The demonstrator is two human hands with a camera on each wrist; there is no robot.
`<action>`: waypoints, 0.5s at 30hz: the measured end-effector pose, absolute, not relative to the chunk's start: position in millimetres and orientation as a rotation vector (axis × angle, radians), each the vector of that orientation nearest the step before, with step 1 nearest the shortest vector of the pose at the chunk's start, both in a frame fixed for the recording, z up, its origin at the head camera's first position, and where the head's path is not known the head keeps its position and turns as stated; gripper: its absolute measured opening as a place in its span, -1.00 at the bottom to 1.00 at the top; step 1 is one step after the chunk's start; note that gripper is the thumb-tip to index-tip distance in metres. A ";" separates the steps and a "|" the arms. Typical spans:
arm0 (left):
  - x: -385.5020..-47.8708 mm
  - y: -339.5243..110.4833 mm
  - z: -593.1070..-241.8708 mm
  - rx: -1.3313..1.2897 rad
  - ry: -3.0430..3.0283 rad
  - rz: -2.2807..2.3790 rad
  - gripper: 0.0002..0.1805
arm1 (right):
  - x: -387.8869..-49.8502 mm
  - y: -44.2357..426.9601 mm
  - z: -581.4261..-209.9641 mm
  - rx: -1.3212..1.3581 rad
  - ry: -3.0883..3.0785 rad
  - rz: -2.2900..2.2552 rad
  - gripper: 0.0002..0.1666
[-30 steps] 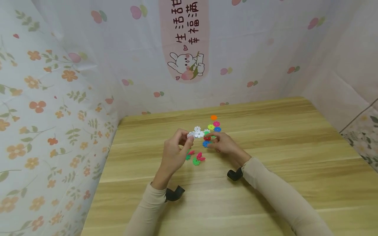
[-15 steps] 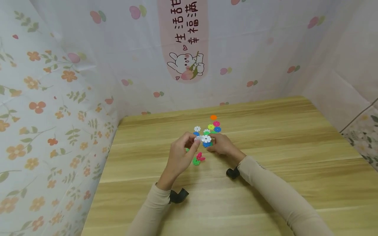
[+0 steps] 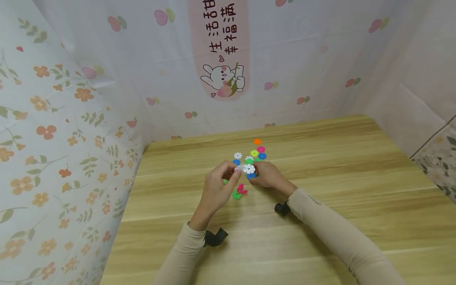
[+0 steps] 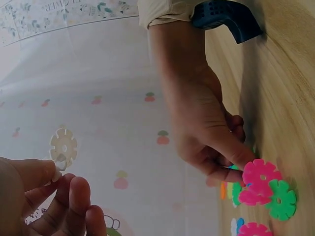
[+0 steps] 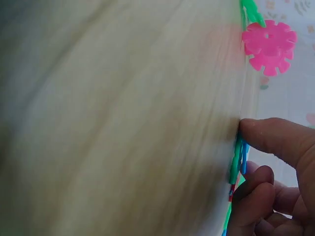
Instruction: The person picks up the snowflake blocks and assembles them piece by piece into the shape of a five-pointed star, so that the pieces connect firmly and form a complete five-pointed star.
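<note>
My left hand pinches a joined pair of white notched snowflake discs above the table; in the left wrist view one white disc stands out beyond the fingertips. Down at the table, my right hand has its thumb and fingers around the edges of a blue snowflake disc. The right wrist view shows that blue disc edge-on over a green disc, thumb at one end and fingers at the other. Whether the green one is gripped too, I cannot tell.
A joined cluster of pink discs and a green disc lies nearer the person. Behind the hands are loose discs: orange, pink, yellow, blue and white. Patterned cloth stands behind the wooden table.
My left hand has come right and slightly nearer the person with the white discs. The right hand has closed in around the blue disc, which has shifted slightly right and nearer.
</note>
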State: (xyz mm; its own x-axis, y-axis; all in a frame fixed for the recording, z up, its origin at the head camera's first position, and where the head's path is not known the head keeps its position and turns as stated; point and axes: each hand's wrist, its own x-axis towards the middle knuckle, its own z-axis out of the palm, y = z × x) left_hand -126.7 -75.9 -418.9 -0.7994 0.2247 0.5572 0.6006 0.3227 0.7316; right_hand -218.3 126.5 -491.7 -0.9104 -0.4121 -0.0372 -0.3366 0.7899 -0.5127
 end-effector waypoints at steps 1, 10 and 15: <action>-126.5 -75.9 -418.7 -0.732 -2.241 -1.473 -0.90 | -218.1 126.8 -491.7 -0.597 2.839 -0.748 -0.65; -125.5 -72.3 -416.7 -0.722 -2.231 -1.508 -0.93 | -209.3 135.4 -481.5 -0.494 2.755 -0.930 -0.62; -126.5 -71.1 -416.3 -0.683 -2.250 -1.513 -0.95 | -204.6 149.3 -459.3 -0.401 2.532 -1.328 -0.58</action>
State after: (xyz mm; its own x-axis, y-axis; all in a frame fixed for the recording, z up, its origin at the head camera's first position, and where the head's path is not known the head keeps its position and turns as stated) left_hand -126.5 -71.1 -416.3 -0.8252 0.1982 0.5289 0.5646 0.3159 0.7626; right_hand -204.6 149.3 -459.3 -0.9298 -0.3555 -0.0955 -0.1235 0.5457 -0.8288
